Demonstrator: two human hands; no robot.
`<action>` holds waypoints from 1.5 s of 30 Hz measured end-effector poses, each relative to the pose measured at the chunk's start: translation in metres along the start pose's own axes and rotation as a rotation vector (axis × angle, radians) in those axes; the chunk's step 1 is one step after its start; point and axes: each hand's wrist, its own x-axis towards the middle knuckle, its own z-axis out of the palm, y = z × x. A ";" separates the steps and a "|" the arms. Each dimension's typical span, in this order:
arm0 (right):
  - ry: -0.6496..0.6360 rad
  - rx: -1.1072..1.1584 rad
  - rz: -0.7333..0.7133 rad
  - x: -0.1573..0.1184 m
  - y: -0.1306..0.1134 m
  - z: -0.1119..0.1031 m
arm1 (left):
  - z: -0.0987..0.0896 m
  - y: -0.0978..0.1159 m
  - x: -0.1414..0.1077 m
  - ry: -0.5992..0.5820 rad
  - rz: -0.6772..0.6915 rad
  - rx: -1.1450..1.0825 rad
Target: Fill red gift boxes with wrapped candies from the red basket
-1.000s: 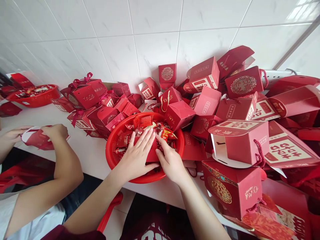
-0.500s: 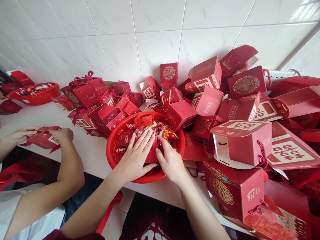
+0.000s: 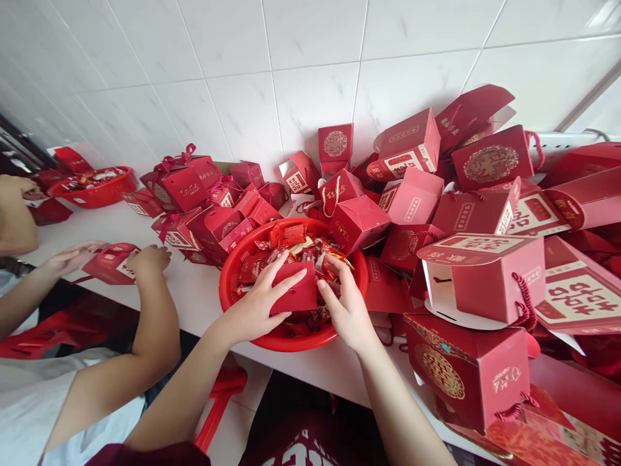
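A small red cardboard box rests over the wrapped sweets in a red plastic basket, between my two hands. My left hand takes it from the left side, the fingers spread across its upper face and the thumb at its lower edge. Just right of the box, my right hand has its thumb and fingers apart and curved, with nothing visible between them. Wrapped sweets show behind the box. What lies under the box is hidden.
Red gift boxes are heaped along the tiled wall and down the right side. Tied boxes are stacked left of the basket. A person beside me handles a red box. Another red basket stands farther left.
My hands, which lay flat and close together over the box, have parted. My left fingers have spread and my right hand has moved off to the right, uncovering the box's top.
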 end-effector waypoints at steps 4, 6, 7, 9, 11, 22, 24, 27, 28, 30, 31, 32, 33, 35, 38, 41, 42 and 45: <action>0.084 0.210 0.014 0.002 -0.001 -0.004 | -0.013 -0.002 0.000 0.018 -0.034 -0.069; 0.116 0.246 -0.002 0.004 -0.001 -0.005 | -0.026 -0.006 0.001 0.102 -0.026 -0.093; 0.120 0.250 -0.010 0.004 -0.001 -0.005 | -0.033 -0.009 0.002 0.169 -0.018 -0.099; 0.116 0.249 -0.016 0.005 0.000 -0.006 | -0.050 -0.017 0.008 0.327 -0.009 -0.106; 0.103 0.247 -0.012 0.005 0.001 -0.005 | -0.066 -0.029 0.019 0.475 -0.019 -0.138; 0.064 0.218 0.012 0.002 -0.004 -0.004 | -0.074 -0.089 0.144 0.744 -0.436 -0.182; 0.063 0.200 0.005 0.001 -0.003 -0.004 | -0.058 -0.095 0.155 0.658 -0.456 -0.171; 0.049 0.184 -0.009 0.000 -0.002 -0.004 | -0.039 -0.104 0.159 0.535 -0.456 -0.120; 0.039 0.175 -0.010 0.000 -0.002 -0.004 | -0.036 -0.105 0.159 0.506 -0.444 -0.119; 0.024 0.139 -0.003 -0.002 -0.002 -0.003 | -0.032 -0.107 0.155 0.468 -0.407 -0.152; 0.021 0.113 0.003 -0.002 -0.002 -0.003 | -0.031 -0.107 0.153 0.453 -0.390 -0.178; 0.019 0.088 0.007 -0.003 -0.003 -0.003 | -0.031 -0.107 0.150 0.438 -0.382 -0.204; 0.018 0.068 0.008 -0.004 -0.003 -0.003 | -0.031 -0.107 0.148 0.428 -0.383 -0.231; 0.017 0.047 0.007 -0.004 -0.003 -0.003 | -0.030 -0.110 0.145 0.430 -0.398 -0.285; 0.014 0.044 -0.005 -0.005 -0.003 -0.003 | -0.027 -0.119 0.146 0.524 -0.401 -0.414; 0.011 0.034 -0.009 -0.004 -0.004 -0.003 | -0.025 -0.129 0.149 0.729 -0.415 -0.812; 0.013 0.026 -0.009 -0.004 -0.005 -0.003 | -0.025 -0.130 0.150 0.780 -0.423 -0.952; -0.005 -0.040 -0.043 -0.004 -0.009 -0.004 | -0.027 -0.127 0.149 0.814 -0.428 -1.198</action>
